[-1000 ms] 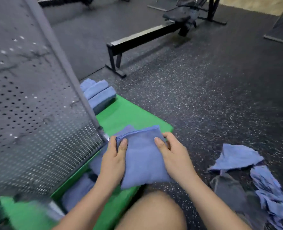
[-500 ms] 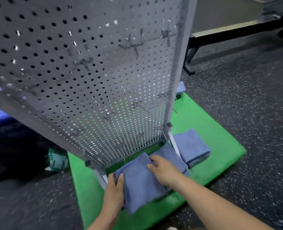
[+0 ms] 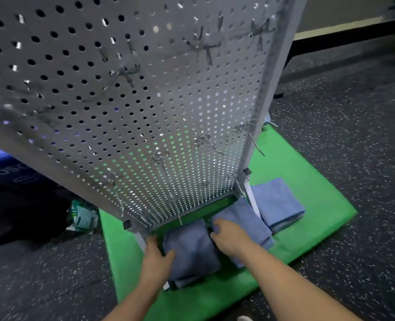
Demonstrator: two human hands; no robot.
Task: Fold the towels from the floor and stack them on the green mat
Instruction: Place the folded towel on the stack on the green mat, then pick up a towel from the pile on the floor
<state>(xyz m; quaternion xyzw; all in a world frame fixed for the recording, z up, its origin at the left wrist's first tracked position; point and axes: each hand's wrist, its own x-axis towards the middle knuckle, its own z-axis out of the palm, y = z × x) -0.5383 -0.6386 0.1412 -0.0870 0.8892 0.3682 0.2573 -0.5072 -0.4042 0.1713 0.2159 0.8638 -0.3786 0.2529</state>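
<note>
A folded blue towel (image 3: 192, 249) lies on a stack at the near left of the green mat (image 3: 307, 218). My left hand (image 3: 156, 258) grips its left edge with the thumb on top. My right hand (image 3: 229, 238) presses at its right edge, in the gap beside a second folded blue towel (image 3: 242, 216). A third folded blue towel (image 3: 277, 202) lies further right on the mat. The loose towels on the floor are out of view.
A grey perforated metal rack (image 3: 145, 100) with wire hooks stands on the mat and leans over the towels. Black speckled rubber floor (image 3: 353, 135) surrounds the mat. A green packet (image 3: 83, 215) lies left of the mat, and a black bench frame (image 3: 344, 38) stands behind.
The view swung left from the floor pile to the rack. Both hands carried the folded towel forward and set it down on the stack under the rack's lower edge.
</note>
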